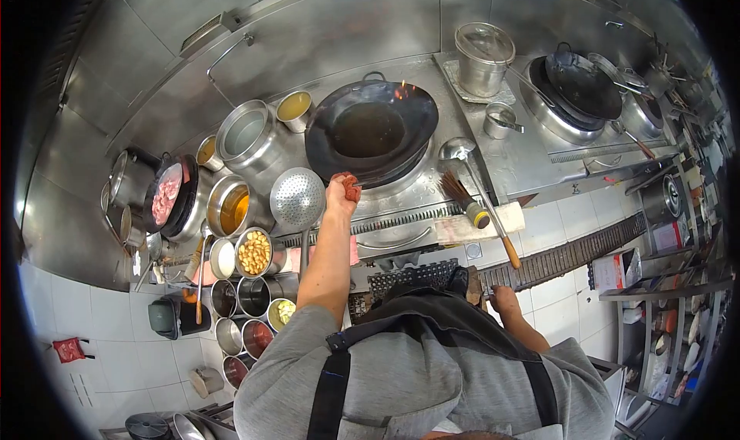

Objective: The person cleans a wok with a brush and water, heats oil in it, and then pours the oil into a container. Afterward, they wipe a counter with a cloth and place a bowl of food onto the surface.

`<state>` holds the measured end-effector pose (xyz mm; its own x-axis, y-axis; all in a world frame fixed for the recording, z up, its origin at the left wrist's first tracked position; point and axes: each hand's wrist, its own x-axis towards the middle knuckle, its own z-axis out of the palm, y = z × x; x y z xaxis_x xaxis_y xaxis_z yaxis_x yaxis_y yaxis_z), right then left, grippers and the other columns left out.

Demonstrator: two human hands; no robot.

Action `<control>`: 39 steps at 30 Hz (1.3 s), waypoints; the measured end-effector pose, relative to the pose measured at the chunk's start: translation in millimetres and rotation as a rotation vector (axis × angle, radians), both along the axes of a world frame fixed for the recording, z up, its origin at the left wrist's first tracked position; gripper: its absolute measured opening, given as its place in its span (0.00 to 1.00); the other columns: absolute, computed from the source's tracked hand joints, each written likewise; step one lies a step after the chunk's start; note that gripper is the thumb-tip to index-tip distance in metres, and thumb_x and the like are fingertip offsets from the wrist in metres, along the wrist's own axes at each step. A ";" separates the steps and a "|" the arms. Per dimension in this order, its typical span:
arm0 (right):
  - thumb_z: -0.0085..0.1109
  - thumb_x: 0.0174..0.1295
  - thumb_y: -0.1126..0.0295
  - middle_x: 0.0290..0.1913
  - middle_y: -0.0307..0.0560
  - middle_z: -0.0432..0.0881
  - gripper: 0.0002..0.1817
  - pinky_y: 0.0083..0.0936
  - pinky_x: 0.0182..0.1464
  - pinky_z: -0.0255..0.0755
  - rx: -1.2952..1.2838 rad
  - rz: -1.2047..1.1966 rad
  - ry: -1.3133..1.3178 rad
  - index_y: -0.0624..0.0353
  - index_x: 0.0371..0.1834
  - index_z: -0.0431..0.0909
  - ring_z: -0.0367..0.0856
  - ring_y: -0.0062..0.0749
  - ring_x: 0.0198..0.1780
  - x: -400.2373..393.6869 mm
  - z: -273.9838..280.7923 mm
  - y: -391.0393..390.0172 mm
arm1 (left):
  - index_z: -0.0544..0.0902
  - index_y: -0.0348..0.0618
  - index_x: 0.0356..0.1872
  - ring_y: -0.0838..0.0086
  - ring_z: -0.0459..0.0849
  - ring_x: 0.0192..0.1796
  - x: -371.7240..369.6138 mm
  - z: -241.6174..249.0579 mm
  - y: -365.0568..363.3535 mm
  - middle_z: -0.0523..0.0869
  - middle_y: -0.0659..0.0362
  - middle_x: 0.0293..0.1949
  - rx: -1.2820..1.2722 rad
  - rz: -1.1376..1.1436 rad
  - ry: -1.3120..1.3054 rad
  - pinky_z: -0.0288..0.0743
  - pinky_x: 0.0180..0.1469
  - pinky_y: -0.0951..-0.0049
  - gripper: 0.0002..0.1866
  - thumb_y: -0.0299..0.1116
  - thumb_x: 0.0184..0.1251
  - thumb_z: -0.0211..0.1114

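My left hand (340, 197) is closed around a reddish-brown cloth (352, 188) at the near rim of a large black wok (370, 116). Dark liquid lies in the bottom of the wok, which sits on the burner. Small orange flames (404, 91) show at its far right rim. My right hand (505, 301) is low beside my apron, its fingers mostly hidden. A ladle (493, 216) with a wooden handle lies just beyond that hand, apart from it. Beside the ladle is a bristle brush (464, 199). Left of the wok rests a perforated skimmer (297, 198).
Left of the wok stand a large pot of clear liquid (244, 134), a pot of amber liquid (233, 207) and a container of yellowish pieces (254, 252). Farther left is a pan of pink meat (166, 195). Another wok (582, 85) and a lidded pot (482, 66) stand right.
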<state>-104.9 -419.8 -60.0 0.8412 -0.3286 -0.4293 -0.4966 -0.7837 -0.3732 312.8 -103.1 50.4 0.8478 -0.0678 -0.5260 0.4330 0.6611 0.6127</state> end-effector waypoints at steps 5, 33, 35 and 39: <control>0.57 0.51 0.69 0.37 0.63 0.81 0.14 0.43 0.48 0.74 0.009 -0.053 -0.070 0.63 0.40 0.80 0.80 0.56 0.43 -9.3 -3.1 -3.9 | 0.73 0.49 0.33 0.71 0.74 0.21 -8.7 13.3 -26.7 0.78 0.58 0.25 0.124 0.078 -0.030 0.65 0.16 0.74 0.06 0.24 0.59 0.50; 0.54 0.52 0.67 0.39 0.62 0.81 0.17 0.43 0.50 0.74 0.000 0.041 -0.029 0.56 0.45 0.80 0.80 0.55 0.44 50.3 1.7 1.6 | 0.74 0.46 0.36 0.69 0.78 0.25 -6.7 23.9 -11.5 0.80 0.55 0.29 0.265 -0.128 0.010 0.74 0.22 0.70 0.05 0.26 0.62 0.51; 0.55 0.52 0.67 0.36 0.61 0.82 0.16 0.44 0.49 0.74 0.023 0.170 -0.026 0.57 0.45 0.80 0.80 0.55 0.43 55.1 -4.5 8.7 | 0.73 0.51 0.38 0.70 0.78 0.27 -4.4 18.0 -6.8 0.80 0.58 0.31 0.266 -0.168 0.018 0.76 0.26 0.69 0.06 0.27 0.62 0.52; 0.57 0.52 0.66 0.46 0.62 0.77 0.20 0.44 0.48 0.74 0.035 0.296 0.001 0.57 0.50 0.75 0.79 0.56 0.44 86.0 23.4 40.9 | 0.72 0.54 0.40 0.72 0.79 0.30 1.8 6.7 -2.6 0.80 0.60 0.33 0.236 -0.195 0.024 0.77 0.29 0.69 0.08 0.28 0.61 0.53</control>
